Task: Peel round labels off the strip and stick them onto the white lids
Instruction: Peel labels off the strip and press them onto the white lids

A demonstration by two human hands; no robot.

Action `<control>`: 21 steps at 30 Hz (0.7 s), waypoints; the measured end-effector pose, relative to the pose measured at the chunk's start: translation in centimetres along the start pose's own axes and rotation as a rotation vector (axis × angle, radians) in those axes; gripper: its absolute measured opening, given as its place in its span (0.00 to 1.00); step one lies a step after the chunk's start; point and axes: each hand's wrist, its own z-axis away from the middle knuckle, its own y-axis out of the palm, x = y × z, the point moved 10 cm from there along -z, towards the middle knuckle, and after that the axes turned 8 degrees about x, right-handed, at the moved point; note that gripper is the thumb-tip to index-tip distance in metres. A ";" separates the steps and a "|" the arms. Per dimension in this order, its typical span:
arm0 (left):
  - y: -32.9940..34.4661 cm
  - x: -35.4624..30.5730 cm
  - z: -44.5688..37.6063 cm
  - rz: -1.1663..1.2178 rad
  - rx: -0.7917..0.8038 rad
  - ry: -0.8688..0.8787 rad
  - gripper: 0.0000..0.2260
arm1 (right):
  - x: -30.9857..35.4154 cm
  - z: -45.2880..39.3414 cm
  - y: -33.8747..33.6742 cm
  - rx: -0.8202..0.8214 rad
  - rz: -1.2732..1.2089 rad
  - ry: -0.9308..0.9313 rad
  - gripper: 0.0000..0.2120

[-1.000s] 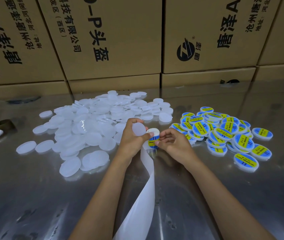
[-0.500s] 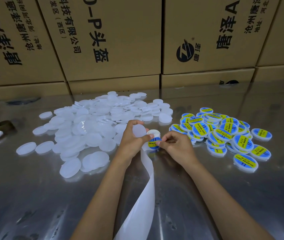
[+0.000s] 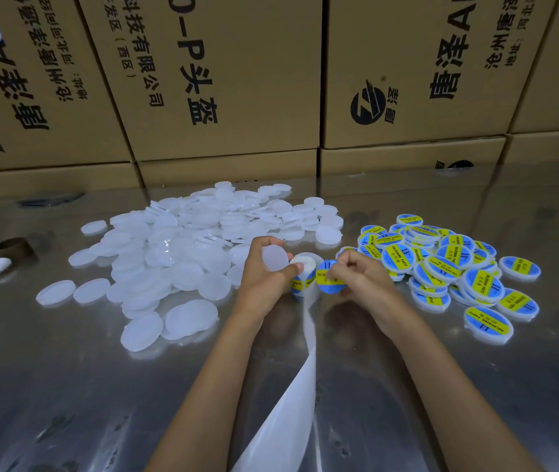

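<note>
Pinching a peeled round label (image 3: 329,279) mid-worktop, right hand (image 3: 359,274) clear of strip (image 3: 300,386); left hand (image 3: 264,270) grips blank lid (image 3: 274,257) (and strip). Risk: label folding, sticking off-centre.

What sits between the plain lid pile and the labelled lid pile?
Head view: both hands, left hand gripping a blank lid, right hand pinching a peeled label, label strip between.

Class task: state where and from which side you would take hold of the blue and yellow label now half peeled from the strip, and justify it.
Pinch the label at its freed right-hand rim, coming from the right as the right hand does. That edge stands clear of the strip, while its left edge lies against the roll held by the left hand.
</note>
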 end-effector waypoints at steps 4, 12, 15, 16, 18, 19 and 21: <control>-0.5 -0.4 0.1 0.183 -0.067 -0.042 0.02 | 1.0 0.4 -0.1 0.016 -0.227 -0.024 0.14; 1.5 -1.9 1.1 0.822 0.126 -0.126 0.14 | 3.3 1.4 1.2 0.089 -0.340 -0.092 0.11; 3.2 -2.4 1.9 0.908 0.266 -0.173 0.15 | 4.0 1.6 1.1 0.059 -0.323 -0.132 0.10; 3.7 -2.6 2.1 0.916 0.297 -0.182 0.15 | 4.2 1.6 1.1 0.042 -0.307 -0.150 0.10; 4.5 -2.8 2.3 0.921 0.337 -0.196 0.16 | 4.6 1.7 1.0 0.012 -0.264 -0.183 0.11; 4.9 -2.8 2.4 0.922 0.349 -0.203 0.17 | 4.7 1.7 1.0 0.001 -0.240 -0.195 0.12; 5.5 -2.8 2.5 0.930 0.372 -0.217 0.16 | 4.8 1.7 1.2 -0.019 -0.205 -0.207 0.13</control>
